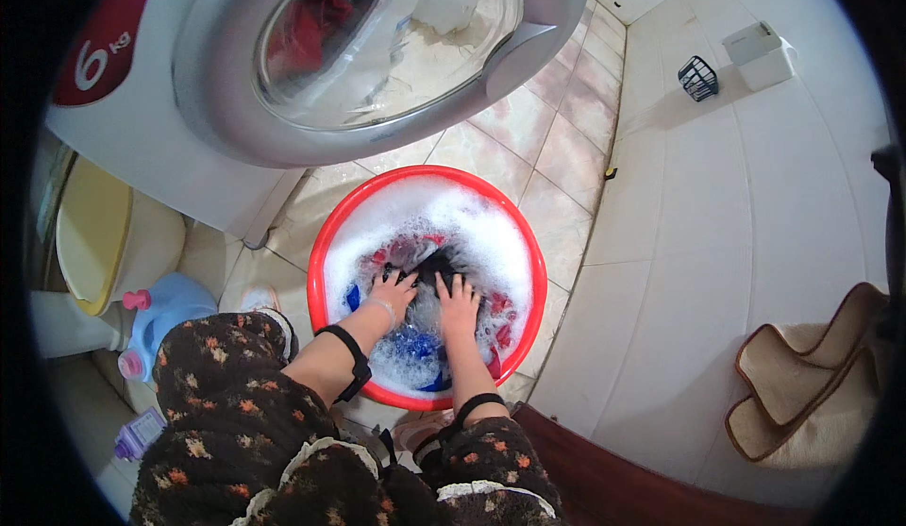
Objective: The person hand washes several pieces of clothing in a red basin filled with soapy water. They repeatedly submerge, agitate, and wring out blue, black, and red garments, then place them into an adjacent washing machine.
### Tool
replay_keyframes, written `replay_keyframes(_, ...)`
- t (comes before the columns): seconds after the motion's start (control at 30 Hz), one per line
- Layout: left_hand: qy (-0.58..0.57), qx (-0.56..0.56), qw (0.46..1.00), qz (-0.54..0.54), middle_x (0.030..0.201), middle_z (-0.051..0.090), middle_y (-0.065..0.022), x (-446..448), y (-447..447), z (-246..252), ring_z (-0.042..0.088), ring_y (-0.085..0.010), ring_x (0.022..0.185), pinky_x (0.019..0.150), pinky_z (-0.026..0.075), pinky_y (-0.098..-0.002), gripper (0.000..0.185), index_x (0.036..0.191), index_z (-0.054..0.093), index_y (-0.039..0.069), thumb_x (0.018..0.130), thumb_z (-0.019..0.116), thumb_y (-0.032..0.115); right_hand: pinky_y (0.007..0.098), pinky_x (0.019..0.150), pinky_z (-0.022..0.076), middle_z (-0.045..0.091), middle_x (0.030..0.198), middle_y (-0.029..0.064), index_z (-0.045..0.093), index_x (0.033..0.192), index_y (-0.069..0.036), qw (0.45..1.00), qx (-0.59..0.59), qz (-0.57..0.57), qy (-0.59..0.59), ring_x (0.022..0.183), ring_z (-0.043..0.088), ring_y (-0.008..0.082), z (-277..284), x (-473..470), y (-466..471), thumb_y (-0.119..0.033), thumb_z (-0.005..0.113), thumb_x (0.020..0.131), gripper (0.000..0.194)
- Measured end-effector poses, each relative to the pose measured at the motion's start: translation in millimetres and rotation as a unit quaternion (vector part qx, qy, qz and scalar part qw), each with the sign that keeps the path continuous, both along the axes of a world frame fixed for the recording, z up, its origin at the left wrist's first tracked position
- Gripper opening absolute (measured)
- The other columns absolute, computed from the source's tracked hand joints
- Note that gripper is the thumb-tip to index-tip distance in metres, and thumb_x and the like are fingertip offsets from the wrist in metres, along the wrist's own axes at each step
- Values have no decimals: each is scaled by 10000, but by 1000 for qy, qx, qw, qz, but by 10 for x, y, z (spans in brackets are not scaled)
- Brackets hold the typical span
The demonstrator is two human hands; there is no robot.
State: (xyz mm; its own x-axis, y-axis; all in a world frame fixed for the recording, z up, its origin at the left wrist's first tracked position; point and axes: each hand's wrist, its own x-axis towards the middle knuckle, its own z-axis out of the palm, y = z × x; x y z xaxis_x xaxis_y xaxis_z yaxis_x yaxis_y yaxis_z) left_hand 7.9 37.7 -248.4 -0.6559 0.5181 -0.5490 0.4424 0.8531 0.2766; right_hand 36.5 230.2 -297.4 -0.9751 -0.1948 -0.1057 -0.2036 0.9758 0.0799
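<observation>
A red-rimmed plastic basin [322, 243] stands on the floor before me, full of water and white suds [488, 222]. Inside it, black wet fabric [433, 265] lies at the middle, with red fabric [504, 335] at the right and blue fabric [417, 344] towards me. My left hand [393, 298] rests palm down with fingers spread, its fingertips at the black fabric. Just to its right, my right hand [459, 306] also lies palm down, fingers apart, touching that fabric. Foam and water hide parts of the cloth and the basin's bottom.
A front-loading washing machine's round door [396, 119] hangs beyond the basin. At left are a blue jug [170, 314], a purple bottle [141, 432] and a cream-and-yellow tub [152, 236]. A tiled wall [679, 222] rises at right, with a draped beige cloth [793, 384].
</observation>
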Motion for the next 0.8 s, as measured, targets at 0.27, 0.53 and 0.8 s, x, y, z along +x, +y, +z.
replay_keyframes(0.27, -246, 112, 960, 73, 1238, 631, -301, -401, -84, -117, 600, -401, 1187, 1049, 450, -425, 783, 1269, 626, -27, 713, 723, 515, 524, 1089, 365, 529, 1385, 252, 466, 1447, -88, 983, -77, -126, -112, 1277, 492, 439, -352, -20, 45, -271, 522, 952, 530)
replay_keyframes(0.53, 110, 210, 948, 213, 1368, 523, -169, -186, -85, 312, 494, -342, 1294, 1081, 389, -461, 791, 1367, 485, 90, 727, 816, 416, 360, 1023, 423, 613, 1205, 168, 523, 1308, 12, 748, -604, -275, -36, 1146, 565, 273, 600, -438, 166, -125, 524, 896, 434)
replay_keyframes(0.8, 51, 42, 997, -46, 1624, 292, -64, 163, -9, -144, 293, -325, 1475, 1163, 234, -627, 764, 1551, 347, 210, 860, 655, 315, 463, 988, 478, 500, 1235, 277, 328, 1546, -188, 961, -230, -151, -39, 1133, 548, 463, 884, -189, 334, -306, 835, 741, 958)
